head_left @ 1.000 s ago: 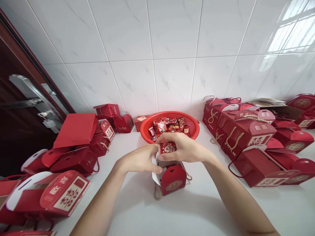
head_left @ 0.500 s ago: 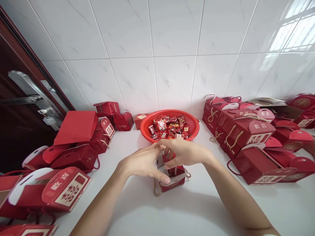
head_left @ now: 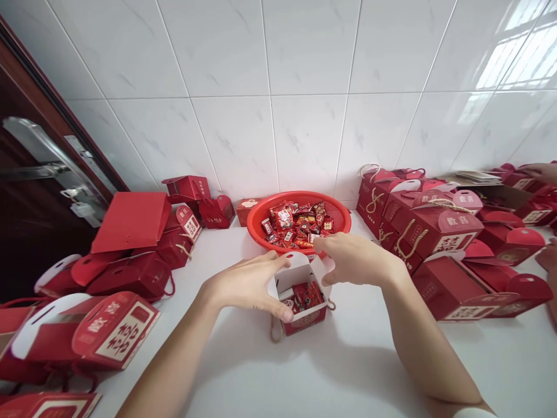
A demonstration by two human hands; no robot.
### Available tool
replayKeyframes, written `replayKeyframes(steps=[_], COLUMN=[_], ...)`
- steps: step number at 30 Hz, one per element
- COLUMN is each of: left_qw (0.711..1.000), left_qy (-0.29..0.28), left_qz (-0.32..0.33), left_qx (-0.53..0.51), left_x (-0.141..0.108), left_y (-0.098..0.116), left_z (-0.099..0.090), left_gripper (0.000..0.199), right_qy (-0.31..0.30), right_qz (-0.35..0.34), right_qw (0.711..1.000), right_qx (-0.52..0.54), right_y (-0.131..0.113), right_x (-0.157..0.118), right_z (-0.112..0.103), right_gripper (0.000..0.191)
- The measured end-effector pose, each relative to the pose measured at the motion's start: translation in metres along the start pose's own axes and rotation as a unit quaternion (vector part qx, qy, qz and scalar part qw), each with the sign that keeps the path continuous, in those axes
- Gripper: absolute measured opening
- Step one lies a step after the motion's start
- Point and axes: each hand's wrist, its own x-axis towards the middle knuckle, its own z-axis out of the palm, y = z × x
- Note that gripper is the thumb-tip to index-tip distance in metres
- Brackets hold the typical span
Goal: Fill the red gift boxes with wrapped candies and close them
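A small red candy box (head_left: 307, 322) stands with its lid flaps up in front of me, several red-wrapped candies (head_left: 307, 295) inside. My left hand (head_left: 250, 284) grips its left side, thumb on the front rim and index finger at the back flap. Over the right flap is my right hand (head_left: 359, 258), thumb and index finger apart, with no candy visible in it; whether the thumb touches the flap I cannot tell. Just behind the box sits a red plastic basket (head_left: 342, 223) heaped with wrapped candies (head_left: 293, 223).
Red gift boxes (head_left: 117, 334) crowd the left side, with a flat-topped one (head_left: 133, 220) behind them. More boxes with rope handles (head_left: 444, 229) are stacked on the right. Another person's hand (head_left: 543, 172) shows at the far right. A tiled wall (head_left: 235, 133) rises behind the table.
My right hand has lifted out of the box and moved right, uncovering the candies inside. My left hand stays at the box's left side. Another person's hand has appeared at the far right.
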Motion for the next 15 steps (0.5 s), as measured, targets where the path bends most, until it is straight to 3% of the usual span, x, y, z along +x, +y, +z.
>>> replayKeyframes(steps=[4, 9, 15], left_qw=[1.0, 0.997, 0.977], left_qy=[-0.007, 0.024, 0.028], left_qz=[0.017, 0.05, 0.116], left_qx=[-0.005, -0.049, -0.176], left_x=[-0.004, -0.009, 0.0], left_y=[-0.002, -0.005, -0.005], left_z=[-0.004, -0.009, -0.005], left_gripper=[0.1, 0.089, 0.059], right_qy=[-0.024, -0.061, -0.128], right_qz=[-0.01, -0.109, -0.129], right_qw=[0.999, 0.992, 0.981], right_qx=[-0.019, 0.025, 0.072], right_y=[-0.006, -0.011, -0.011], right_x=[-0.002, 0.005, 0.015], right_z=[0.0, 0.005, 0.011], right_gripper=[0.03, 0.029, 0.052])
